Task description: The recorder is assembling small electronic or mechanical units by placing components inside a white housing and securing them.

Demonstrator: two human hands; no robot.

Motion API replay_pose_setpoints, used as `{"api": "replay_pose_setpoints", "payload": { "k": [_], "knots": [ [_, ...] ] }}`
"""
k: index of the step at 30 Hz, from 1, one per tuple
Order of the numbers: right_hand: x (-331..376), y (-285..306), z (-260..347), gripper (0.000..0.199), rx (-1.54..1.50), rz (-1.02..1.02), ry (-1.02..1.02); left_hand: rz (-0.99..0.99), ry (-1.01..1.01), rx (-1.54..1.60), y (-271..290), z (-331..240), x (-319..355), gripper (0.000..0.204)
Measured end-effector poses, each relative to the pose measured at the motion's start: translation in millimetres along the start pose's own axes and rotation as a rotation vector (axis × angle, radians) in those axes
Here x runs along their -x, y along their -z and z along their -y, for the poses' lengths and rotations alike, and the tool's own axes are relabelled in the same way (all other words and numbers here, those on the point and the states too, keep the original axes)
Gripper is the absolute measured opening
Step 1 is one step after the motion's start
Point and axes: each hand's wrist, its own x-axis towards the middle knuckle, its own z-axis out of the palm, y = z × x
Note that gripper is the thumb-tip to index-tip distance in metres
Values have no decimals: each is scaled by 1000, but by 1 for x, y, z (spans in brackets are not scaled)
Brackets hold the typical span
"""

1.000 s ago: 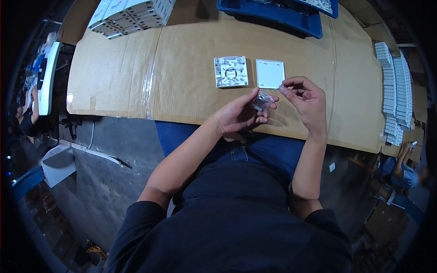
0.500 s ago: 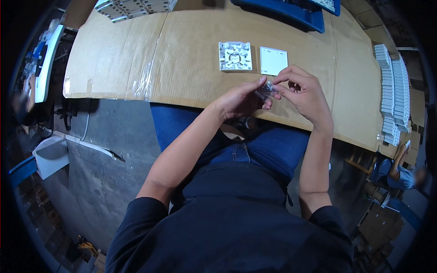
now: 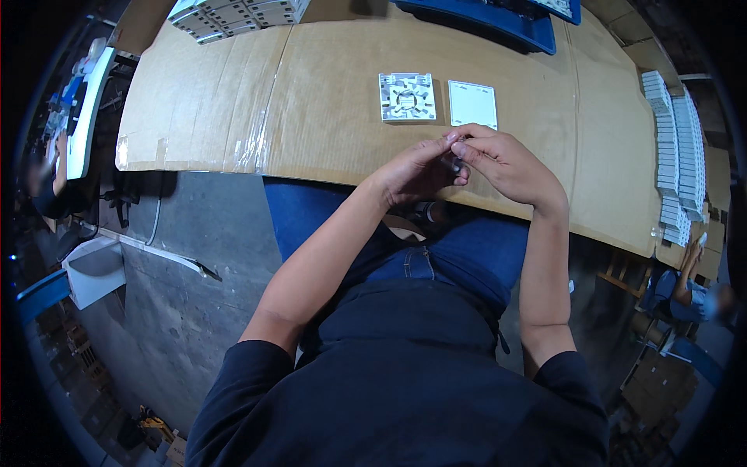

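My left hand point(image 3: 419, 171) and my right hand point(image 3: 510, 165) meet just over the table's near edge, thumbs and fingertips pinched together. Between them is a small clear plastic bag point(image 3: 457, 164), mostly hidden by the fingers; its contents cannot be made out now. Just beyond the hands, a square white plastic box base point(image 3: 407, 98) lies with its moulded inner side up, a round ring in its middle. To its right is a flat square white cover point(image 3: 473, 106), close to my right fingers.
Cardboard covers the table point(image 3: 327, 101). Stacked white boxes point(image 3: 237, 17) stand at the far left, blue trays point(image 3: 498, 27) at the back. Tall stacks of white pieces point(image 3: 677, 148) line the right edge. Other people sit at the far left and far right.
My right hand has turned inward and its fingertips have closed up against my left. The clear bag, plainly seen before, is now mostly covered. The view has shifted slightly.
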Motion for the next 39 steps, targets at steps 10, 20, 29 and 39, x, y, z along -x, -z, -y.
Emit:
{"api": "replay_pose_setpoints", "payload": {
  "k": [10,20,29,39],
  "knots": [
    [-4,0,2,40,-28,6,-27,-5,13,54,4,1,-1,44],
    [-20,75,-4,25,40,-214,160,49,85,176,-2,-4,-3,65],
    [-134,212,-39,22,535,-908,119,-28,95,96,-10,-11,-5,66],
    [-202,248,-45,18,1057,-1005,108,45,119,160,-4,-7,-10,65]
  ]
}}
